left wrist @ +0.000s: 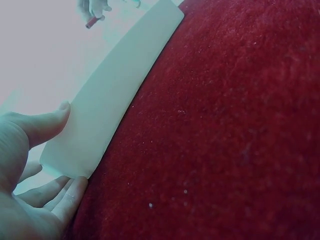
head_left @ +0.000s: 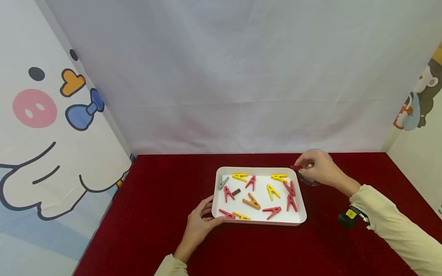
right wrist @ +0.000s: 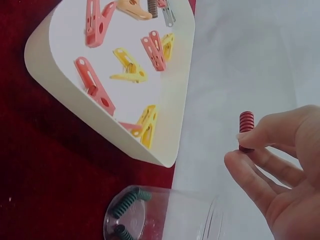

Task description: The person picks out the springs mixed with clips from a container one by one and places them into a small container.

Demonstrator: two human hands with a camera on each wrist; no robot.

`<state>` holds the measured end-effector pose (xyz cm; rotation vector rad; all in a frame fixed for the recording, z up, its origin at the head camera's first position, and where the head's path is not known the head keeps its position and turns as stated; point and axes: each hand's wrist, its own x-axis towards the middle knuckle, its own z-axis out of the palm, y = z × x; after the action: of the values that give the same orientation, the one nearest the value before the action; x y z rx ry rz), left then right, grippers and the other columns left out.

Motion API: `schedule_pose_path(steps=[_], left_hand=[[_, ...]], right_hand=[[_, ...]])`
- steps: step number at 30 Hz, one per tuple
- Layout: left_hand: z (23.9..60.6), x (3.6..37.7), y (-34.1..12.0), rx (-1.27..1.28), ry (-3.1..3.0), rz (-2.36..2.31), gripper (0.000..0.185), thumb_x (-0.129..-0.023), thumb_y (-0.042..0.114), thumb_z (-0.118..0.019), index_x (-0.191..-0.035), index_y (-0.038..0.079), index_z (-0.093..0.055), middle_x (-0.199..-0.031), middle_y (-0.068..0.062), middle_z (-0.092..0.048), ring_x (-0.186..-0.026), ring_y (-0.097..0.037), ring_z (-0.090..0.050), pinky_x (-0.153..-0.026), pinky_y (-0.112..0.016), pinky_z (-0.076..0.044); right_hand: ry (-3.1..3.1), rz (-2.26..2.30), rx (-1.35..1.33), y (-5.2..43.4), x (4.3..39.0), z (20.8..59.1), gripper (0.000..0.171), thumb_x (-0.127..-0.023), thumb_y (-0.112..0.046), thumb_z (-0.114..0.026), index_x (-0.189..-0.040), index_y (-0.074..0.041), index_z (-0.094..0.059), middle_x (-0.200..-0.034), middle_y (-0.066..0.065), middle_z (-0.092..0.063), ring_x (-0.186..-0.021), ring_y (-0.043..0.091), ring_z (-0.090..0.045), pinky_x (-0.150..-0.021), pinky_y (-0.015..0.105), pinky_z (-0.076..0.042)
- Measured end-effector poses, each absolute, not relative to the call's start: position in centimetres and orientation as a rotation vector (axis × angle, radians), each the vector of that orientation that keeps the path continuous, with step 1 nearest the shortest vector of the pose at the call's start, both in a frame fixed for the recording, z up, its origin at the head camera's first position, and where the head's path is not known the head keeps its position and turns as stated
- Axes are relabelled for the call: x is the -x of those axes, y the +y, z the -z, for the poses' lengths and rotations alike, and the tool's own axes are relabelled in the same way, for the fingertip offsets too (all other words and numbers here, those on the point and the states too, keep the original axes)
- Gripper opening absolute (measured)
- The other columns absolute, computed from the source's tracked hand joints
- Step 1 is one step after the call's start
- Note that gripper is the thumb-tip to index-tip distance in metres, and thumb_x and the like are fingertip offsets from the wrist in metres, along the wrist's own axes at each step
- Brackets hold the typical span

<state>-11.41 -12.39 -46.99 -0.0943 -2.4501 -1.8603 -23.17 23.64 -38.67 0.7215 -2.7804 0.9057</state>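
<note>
- Right hand (head_left: 319, 168): pinches a small red coil spring (right wrist: 246, 131) between thumb and fingertips, other fingers loosely curled. In the head view the spring (head_left: 295, 167) sits at the tray's far right corner, above the rim.
- Clear plastic cup (right wrist: 165, 215): lies on its side on the red cloth, just beside the tray's far right corner and under the right hand. Two green coil springs (right wrist: 129, 202) inside it.
- Left hand (head_left: 200, 224): on the near left corner of the white tray (head_left: 301, 214). Thumb lies along the tray wall, fingers curl under the corner, so the hand grips the tray (left wrist: 105, 110).
- Tray contents: loose clothespins, all lying flat. Red ones (head_left: 290, 188) mostly right and left, yellow ones (head_left: 272, 191) along the far edge and centre, one orange (head_left: 251, 201) in the middle, one grey (head_left: 222, 182) at the far left, one small brown piece (head_left: 236, 191) near the grey.
- Red cloth (head_left: 155, 214) covers the table; tray sits about mid-table.
- Pale sleeves on both arms; a black and yellow device (head_left: 349, 217) at the right wrist.
</note>
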Motion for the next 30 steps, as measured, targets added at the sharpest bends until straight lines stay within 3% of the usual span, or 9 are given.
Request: schedule_pose_path(steps=[10,17,30], left_hand=[[47.4,11.5,-12.5,0.102,-2.440,1.863,0.068,-0.073,0.006,-0.081,-0.133,-0.001,-0.051,-0.114,-0.027,-0.058,-0.105,-0.040,-0.056,-0.080,-0.047,-0.052],[50.4,12.6,-13.0,0.077,-2.447,1.833,0.071,-0.071,0.014,-0.084,-0.134,0.008,-0.052,-0.115,-0.019,-0.061,-0.104,-0.031,-0.059,-0.077,-0.036,-0.053],[50.7,12.7,-13.1,0.056,-2.461,1.836,0.073,-0.070,0.021,-0.086,-0.134,0.013,-0.053,-0.114,-0.014,-0.061,-0.103,-0.025,-0.059,-0.076,-0.027,-0.053]], right_hand=[[-2.813,-0.980,-0.665,25.2,23.7,38.3,0.015,-0.079,0.004,-0.067,-0.093,-0.001,-0.070,-0.086,0.009,-0.067,-0.073,0.021,-0.059,-0.057,0.028,-0.051],[-2.759,-1.005,-0.686,26.0,24.1,38.2,0.015,-0.076,0.007,-0.070,-0.090,0.001,-0.071,-0.095,0.018,-0.066,-0.073,0.021,-0.060,-0.055,0.025,-0.050],[-2.773,-1.014,-0.611,27.1,24.8,38.1,0.014,-0.075,0.006,-0.067,-0.088,0.001,-0.070,-0.080,0.010,-0.067,-0.072,0.022,-0.060,-0.053,0.028,-0.050]])
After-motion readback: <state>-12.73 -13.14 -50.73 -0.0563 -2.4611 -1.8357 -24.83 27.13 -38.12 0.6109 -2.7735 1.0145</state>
